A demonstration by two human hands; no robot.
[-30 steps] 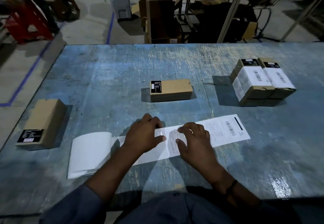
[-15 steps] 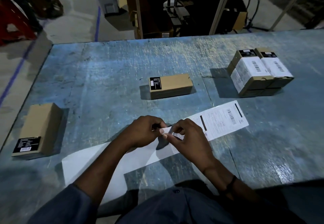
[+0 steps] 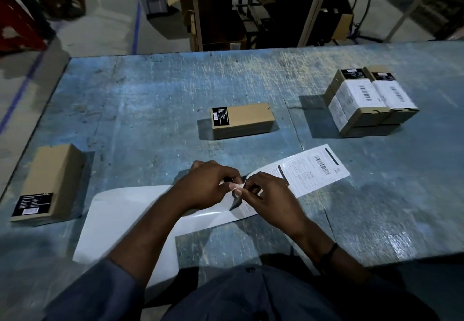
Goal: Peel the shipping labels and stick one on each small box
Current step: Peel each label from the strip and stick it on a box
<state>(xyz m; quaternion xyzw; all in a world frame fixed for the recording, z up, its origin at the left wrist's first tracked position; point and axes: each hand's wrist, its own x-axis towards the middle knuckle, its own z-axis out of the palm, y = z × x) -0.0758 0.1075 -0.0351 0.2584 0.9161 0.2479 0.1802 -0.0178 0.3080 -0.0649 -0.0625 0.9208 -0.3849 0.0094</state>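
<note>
The label strip (image 3: 313,170) lies flat on the bench (image 3: 150,89), just below the middle of the frame. Its long axis runs from lower left to upper right. The printed end with the barcode points to the upper right, toward the stack of labelled boxes (image 3: 364,102), and the blank white end trails off to the lower left.

The left hand (image 3: 213,185) and right hand (image 3: 271,200) meet at the middle of the strip. The fingers (image 3: 253,182) of both are curled and pinch a raised edge of it at one spot. Which hand has the sticker and which the liner cannot be told from here.

The main risk is a bad start to the peel. If both layers lift together, pulling will only drag the whole strip across the bench. If the corner is pulled sharply or at an angle, the thin label may tear. It may also curl back and stick to itself or to a fingertip.

The unlabelled box (image 3: 242,120) waits above the hands with its long axis roughly left to right. A second bare box (image 3: 47,182) sits at the far left, well apart.
</note>
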